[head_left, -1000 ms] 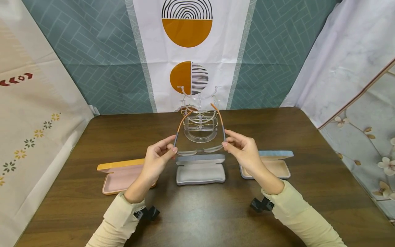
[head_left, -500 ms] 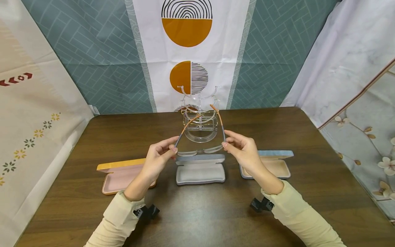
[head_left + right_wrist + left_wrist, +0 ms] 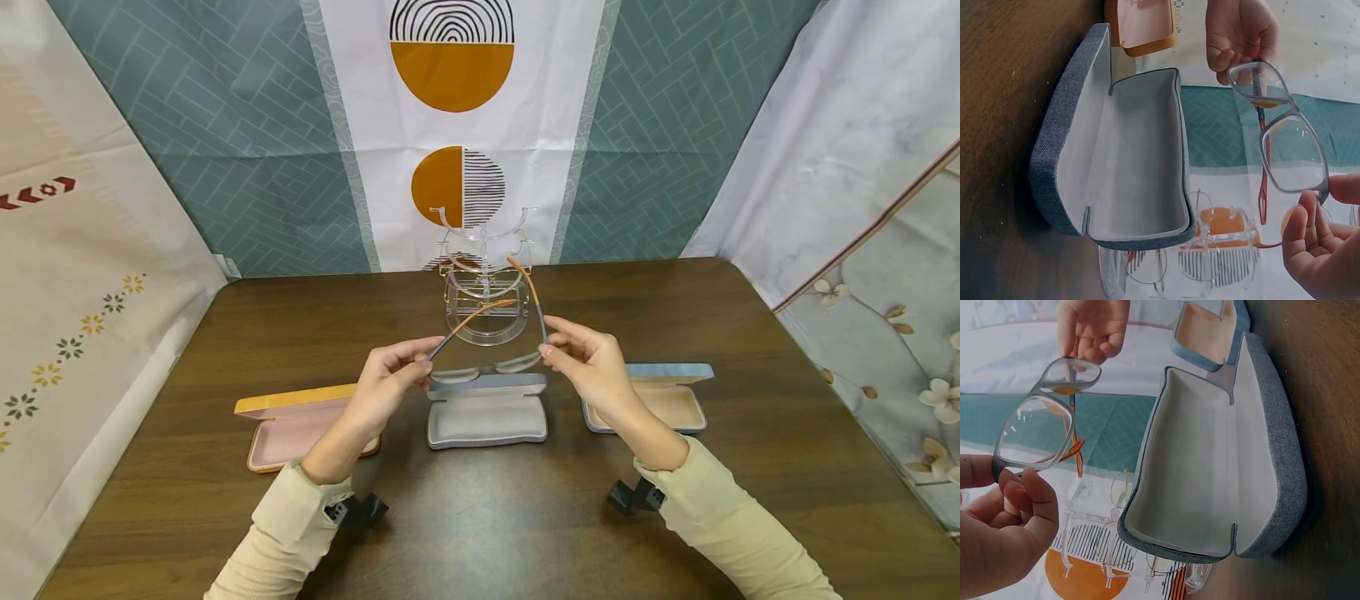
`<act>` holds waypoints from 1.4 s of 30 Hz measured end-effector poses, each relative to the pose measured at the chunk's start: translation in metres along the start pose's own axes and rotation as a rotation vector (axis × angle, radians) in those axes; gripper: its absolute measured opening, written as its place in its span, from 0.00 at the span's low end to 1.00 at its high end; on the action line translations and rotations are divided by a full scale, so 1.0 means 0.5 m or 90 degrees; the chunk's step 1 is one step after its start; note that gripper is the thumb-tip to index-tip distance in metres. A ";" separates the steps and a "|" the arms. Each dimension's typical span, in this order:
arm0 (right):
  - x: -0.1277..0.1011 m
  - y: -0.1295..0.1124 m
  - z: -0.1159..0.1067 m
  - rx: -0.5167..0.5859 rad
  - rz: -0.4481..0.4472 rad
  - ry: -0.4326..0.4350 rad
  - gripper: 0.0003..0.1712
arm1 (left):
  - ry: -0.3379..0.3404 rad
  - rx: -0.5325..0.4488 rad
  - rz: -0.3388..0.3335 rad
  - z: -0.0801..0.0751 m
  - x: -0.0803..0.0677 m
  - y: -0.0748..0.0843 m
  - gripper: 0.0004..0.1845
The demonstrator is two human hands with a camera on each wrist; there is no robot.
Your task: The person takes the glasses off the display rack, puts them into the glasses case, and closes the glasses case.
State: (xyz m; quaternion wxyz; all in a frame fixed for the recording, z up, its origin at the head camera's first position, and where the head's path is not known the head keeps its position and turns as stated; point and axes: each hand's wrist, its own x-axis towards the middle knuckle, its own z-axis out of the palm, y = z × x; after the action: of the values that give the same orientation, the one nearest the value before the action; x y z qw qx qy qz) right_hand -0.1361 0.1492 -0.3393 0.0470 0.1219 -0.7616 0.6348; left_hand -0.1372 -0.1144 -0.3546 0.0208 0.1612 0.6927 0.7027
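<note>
Over the dark wooden table (image 3: pixel 480 517), each hand (image 3: pixel 386 379) (image 3: pixel 592 362) pinches translucent grey-framed glasses (image 3: pixel 486 365).

Glasses (image 3: pixel 487 364) – held aloft (half-folded)

A dark wooden table (image 3: pixel 480 517) carries three open glasses cases in a row: an orange case with pink lining (image 3: pixel 288 425) on the left, a grey case (image 3: pixel 487 412) in the middle, and a blue case with tan lining (image 3: pixel 675 398) on the right, each well apart from the next. Behind the grey case stands a clear acrylic display stand (image 3: pixel 486 279). Patterned cloth backdrops (image 3: pixel 225 133) hang around the table, the middle panel showing orange half-circles.
</note>
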 end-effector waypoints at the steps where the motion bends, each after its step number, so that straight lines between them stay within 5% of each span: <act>1: 0.000 0.000 0.000 -0.001 0.001 0.000 0.22 | -0.003 0.003 0.001 0.000 0.001 0.000 0.19; 20: 0.001 0.005 -0.002 0.004 0.000 0.002 0.22 | -0.094 0.053 0.010 -0.012 0.003 0.009 0.17; 31: 0.003 0.011 -0.003 0.012 -0.001 0.006 0.21 | -0.060 0.060 0.003 -0.010 -0.003 0.000 0.15; 42: 0.005 0.015 -0.003 0.019 0.013 0.008 0.21 | -0.059 0.087 0.045 -0.008 0.001 -0.011 0.16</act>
State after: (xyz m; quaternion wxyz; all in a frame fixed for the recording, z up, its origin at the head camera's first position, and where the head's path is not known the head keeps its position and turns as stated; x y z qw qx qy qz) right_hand -0.1402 0.1515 -0.3456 0.0438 0.1110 -0.7530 0.6471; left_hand -0.1396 -0.1177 -0.3599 0.0168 0.2189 0.7314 0.6456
